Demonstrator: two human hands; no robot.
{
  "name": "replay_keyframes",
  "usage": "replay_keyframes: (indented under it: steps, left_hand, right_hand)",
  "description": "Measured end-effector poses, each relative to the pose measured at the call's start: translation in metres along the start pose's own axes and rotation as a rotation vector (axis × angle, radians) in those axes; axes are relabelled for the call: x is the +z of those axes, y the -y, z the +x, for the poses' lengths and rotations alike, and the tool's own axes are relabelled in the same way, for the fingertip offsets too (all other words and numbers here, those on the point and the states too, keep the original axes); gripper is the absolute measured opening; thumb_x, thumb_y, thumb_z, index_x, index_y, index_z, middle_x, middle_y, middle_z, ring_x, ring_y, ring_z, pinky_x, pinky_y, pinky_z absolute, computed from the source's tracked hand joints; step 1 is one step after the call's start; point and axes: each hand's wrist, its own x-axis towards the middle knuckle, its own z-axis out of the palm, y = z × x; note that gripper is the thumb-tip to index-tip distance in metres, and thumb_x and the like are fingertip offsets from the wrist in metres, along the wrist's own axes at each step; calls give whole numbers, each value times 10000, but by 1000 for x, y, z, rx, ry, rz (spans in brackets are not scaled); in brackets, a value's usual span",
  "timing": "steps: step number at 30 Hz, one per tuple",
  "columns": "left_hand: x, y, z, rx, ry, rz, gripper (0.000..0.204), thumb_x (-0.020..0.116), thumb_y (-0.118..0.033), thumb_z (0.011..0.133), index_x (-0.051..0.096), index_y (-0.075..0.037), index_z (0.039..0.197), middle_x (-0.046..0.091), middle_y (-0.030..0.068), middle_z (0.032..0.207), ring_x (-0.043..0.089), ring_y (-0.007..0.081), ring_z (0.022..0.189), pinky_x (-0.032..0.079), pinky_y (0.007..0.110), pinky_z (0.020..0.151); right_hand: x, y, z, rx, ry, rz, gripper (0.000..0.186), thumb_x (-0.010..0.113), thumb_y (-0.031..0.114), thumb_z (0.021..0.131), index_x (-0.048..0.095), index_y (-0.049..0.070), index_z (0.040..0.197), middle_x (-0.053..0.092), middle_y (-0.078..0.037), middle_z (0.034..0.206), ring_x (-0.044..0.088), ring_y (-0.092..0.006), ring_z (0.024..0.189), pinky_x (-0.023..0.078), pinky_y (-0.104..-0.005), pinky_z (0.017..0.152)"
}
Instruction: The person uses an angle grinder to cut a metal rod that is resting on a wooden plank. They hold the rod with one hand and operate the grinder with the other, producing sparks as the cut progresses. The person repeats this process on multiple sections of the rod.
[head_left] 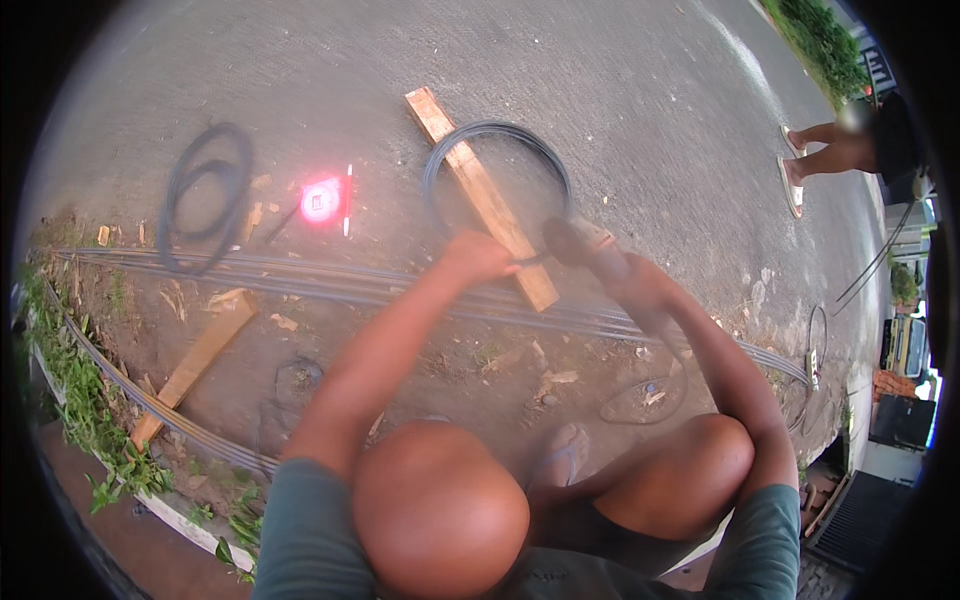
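Observation:
My left hand (481, 257) is closed around the near edge of a coil of dark wire (500, 128), beside a wooden plank (485, 195). The coil lies across this plank. A blurred, dark power tool (585, 248), which looks like an angle grinder, is gripped in my right hand (645, 290). The tool's head is close to the coil's near right side; motion blur hides whether they touch. From the tool a cord (683, 385) seems to loop down to the ground.
Long metal rods (350, 283) run across the ground under my arms. A second dark coil (165, 190) lies at left, beside a glaring red object (322, 201). Another plank (205, 355) supports bent rods. At right are a socket strip (813, 368) and a standing person's legs (835, 158).

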Motion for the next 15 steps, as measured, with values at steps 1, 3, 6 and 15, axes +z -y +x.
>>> replay_keyframes:
  steps: [1, 3, 6, 15]
  left_hand:
    - [0, -1, 0, 6, -7, -7, 550, 488, -565, 1029, 750, -108, 869, 750, 114, 883, 730, 319, 845, 567, 462, 739]
    - [-1, -2, 0, 19, -20, -25, 547, 489, -562, 1030, 751, -109, 871, 750, 115, 888, 730, 320, 855, 567, 464, 748]
    - [-5, -4, -2, -5, 22, -16, 548, 492, -565, 1028, 756, -109, 879, 750, 116, 888, 729, 323, 862, 565, 467, 760]
    - [-4, -3, -1, -21, 49, -1, 551, 498, -566, 1024, 760, -98, 897, 748, 120, 889, 727, 329, 873, 562, 466, 769]
  right_hand:
    - [0, -4, 2, -3, 11, 11, 724, 787, 361, 660, 623, -65, 1222, 710, -257, 1055, 699, -369, 987, 529, -421, 906]
    - [-1, -8, -2, 16, 16, -10, 723, 786, 363, 659, 624, -64, 1219, 710, -255, 1058, 697, -367, 992, 528, -420, 908]
    - [-5, -3, -8, 21, 17, -31, 713, 784, 368, 658, 628, -62, 1206, 710, -251, 1055, 696, -366, 993, 528, -421, 906]
    - [-3, -9, 4, -31, 38, -17, 708, 777, 375, 664, 629, -64, 1199, 709, -249, 1047, 695, -358, 989, 526, -419, 893]
